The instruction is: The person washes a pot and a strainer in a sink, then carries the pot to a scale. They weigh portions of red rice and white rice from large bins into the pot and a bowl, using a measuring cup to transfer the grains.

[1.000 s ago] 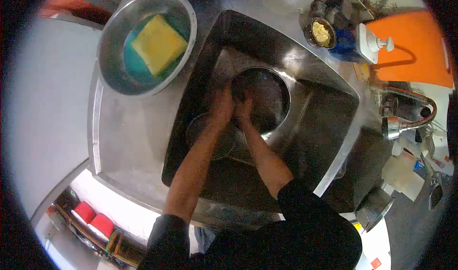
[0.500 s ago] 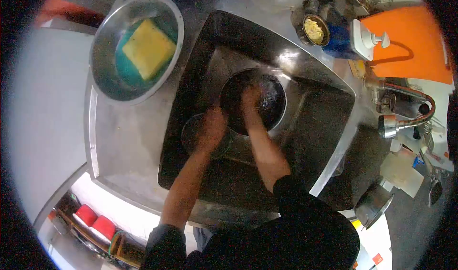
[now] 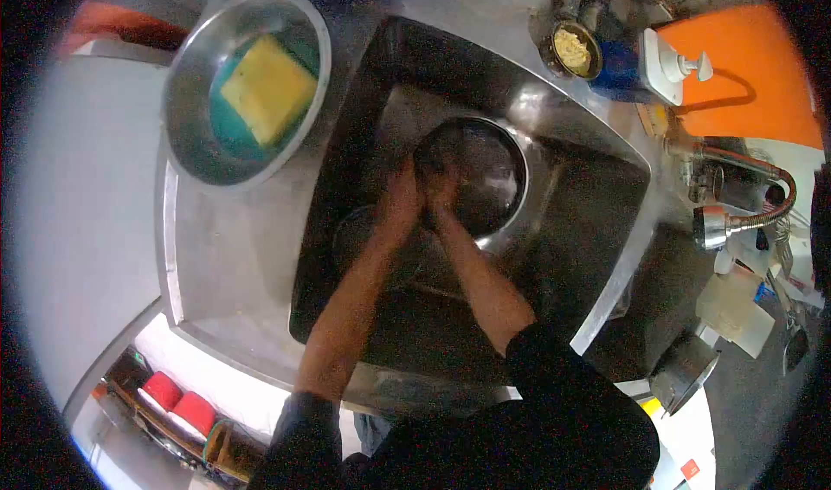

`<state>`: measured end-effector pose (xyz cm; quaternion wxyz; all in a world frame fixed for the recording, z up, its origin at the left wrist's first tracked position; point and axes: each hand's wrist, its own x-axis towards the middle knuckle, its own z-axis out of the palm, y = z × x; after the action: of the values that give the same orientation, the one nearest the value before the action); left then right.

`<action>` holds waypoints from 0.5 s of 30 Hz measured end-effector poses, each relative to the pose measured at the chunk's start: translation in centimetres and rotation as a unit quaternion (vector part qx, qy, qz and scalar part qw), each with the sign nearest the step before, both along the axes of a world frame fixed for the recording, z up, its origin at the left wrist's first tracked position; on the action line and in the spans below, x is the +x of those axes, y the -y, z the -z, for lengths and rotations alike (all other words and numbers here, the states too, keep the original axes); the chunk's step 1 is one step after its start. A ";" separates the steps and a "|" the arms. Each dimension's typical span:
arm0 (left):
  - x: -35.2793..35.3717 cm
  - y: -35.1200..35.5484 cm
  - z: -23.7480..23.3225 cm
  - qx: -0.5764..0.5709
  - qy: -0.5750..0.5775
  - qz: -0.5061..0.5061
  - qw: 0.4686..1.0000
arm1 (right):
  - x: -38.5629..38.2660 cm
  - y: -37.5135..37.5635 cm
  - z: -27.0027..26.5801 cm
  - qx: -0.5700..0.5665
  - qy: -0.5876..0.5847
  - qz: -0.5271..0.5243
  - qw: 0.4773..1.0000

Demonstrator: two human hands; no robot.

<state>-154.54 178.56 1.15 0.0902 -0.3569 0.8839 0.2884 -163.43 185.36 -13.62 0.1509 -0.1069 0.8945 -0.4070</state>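
Bowl [image 3: 486, 171] of round steel lies near the middle of the sink [image 3: 597, 222], and its 9 o'clock rim is met by the fingers [image 3: 435, 172] of both hands, which are bunched close together; whether anything is pinched between them cannot be told, as they are blurred. The right hand [image 3: 443, 189] is set on the rim and the left hand [image 3: 400, 200] is pressed just beside it. The rub would probably be done best with the rim steadied by one hand while the inner wall is worked round by the other, since wet steel is likely to slip. A second round dish [image 3: 355, 235] lies at 8 o'clock of the bowl and should not be knocked. A basin [image 3: 192, 144] with a yellow sponge [image 3: 267, 87] stands at 10 o'clock, a soap bottle [image 3: 662, 61] at 1 o'clock, the tap [image 3: 714, 228] at 3 o'clock.
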 end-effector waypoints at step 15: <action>0.4 -3.0 2.5 0.055 -0.258 -0.147 0.953 | -9.9 -12.5 0.5 0.256 -0.206 -0.466 0.822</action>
<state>-154.13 181.57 -1.37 -0.1644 -0.3907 0.7979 0.4285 -173.37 197.89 -14.13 0.1566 -0.5496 0.8205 -0.0134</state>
